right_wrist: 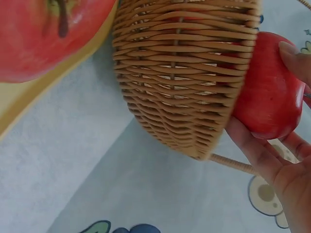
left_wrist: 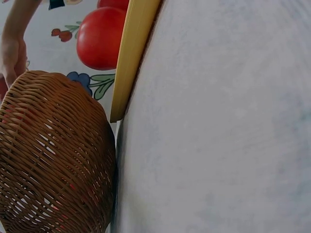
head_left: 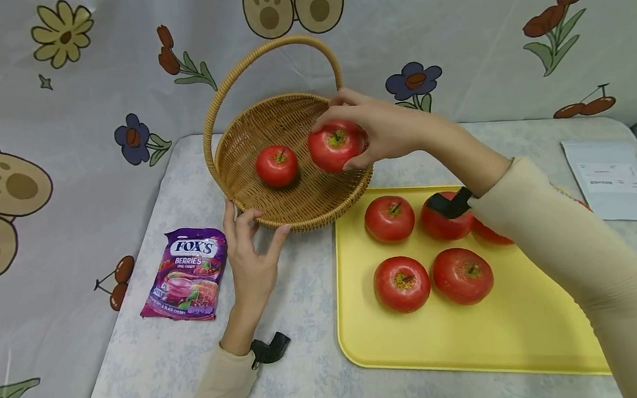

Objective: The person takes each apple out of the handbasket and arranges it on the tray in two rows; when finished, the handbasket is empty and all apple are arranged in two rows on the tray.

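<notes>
My right hand (head_left: 372, 132) grips a red apple (head_left: 336, 146) above the right side of a wicker basket (head_left: 297, 210); the same apple (right_wrist: 267, 92) shows beside the basket wall (right_wrist: 184, 82) in the right wrist view. Another apple (head_left: 276, 165) lies inside the basket. My left hand (head_left: 251, 255) rests on the table with its fingers against the basket's near rim. The left wrist view shows the basket's woven side (left_wrist: 53, 160). Several more apples (head_left: 390, 218) sit on a yellow tray (head_left: 512, 327) to the right.
A purple Fox's candy bag (head_left: 187, 275) lies left of my left hand. A white paper packet (head_left: 612, 179) sits at the table's far right. A flower-print cloth (head_left: 85, 67) hangs behind the table. The tray edge (left_wrist: 131, 58) stands close to the basket.
</notes>
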`<state>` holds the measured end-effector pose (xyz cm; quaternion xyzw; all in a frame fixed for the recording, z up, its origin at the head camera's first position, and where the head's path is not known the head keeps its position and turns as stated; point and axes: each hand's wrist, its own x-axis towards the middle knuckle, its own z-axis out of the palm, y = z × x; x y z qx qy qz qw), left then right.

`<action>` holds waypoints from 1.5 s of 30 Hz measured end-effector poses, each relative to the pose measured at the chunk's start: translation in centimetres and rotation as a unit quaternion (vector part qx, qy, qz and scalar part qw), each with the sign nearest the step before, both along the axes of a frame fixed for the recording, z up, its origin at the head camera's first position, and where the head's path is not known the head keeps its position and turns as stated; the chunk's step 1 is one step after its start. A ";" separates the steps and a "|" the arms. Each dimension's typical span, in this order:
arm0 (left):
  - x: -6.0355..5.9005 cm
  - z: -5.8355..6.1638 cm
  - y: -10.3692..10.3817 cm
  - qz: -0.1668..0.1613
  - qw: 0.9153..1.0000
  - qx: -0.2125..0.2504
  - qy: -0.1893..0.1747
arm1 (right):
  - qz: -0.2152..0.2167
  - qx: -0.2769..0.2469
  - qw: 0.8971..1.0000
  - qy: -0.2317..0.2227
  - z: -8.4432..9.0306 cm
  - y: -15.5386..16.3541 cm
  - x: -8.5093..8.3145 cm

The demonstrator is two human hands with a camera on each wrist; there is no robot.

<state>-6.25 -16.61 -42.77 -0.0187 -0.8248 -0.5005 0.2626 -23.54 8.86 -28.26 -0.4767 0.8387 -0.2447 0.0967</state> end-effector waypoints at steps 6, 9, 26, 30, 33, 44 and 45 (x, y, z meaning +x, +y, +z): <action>0.1 0.0 0.0 0.001 1.000 0.003 -0.001 | 0.012 -0.019 0.999 0.027 0.6 1.7 1.8; 0.1 0.3 0.1 0.002 1.000 0.004 -0.001 | 0.002 -0.025 0.999 0.034 1.0 2.8 2.8; -0.1 0.2 0.1 -0.009 1.000 0.003 0.009 | -0.098 -0.015 0.995 0.031 -0.2 12.3 9.8; -0.1 -0.1 -0.1 -0.009 1.000 0.002 0.014 | -0.129 -0.018 0.991 0.023 -1.2 14.5 11.4; 0.0 0.4 0.2 -0.008 1.000 0.006 0.012 | -0.139 -0.027 0.990 0.026 -2.2 16.1 12.5; -0.1 0.0 0.0 -0.003 1.000 0.004 0.002 | -0.219 0.010 0.976 -0.003 -5.5 21.6 17.1; -0.1 0.0 0.0 -0.004 1.000 0.004 0.003 | -0.222 0.015 0.975 -0.004 -5.8 22.1 17.5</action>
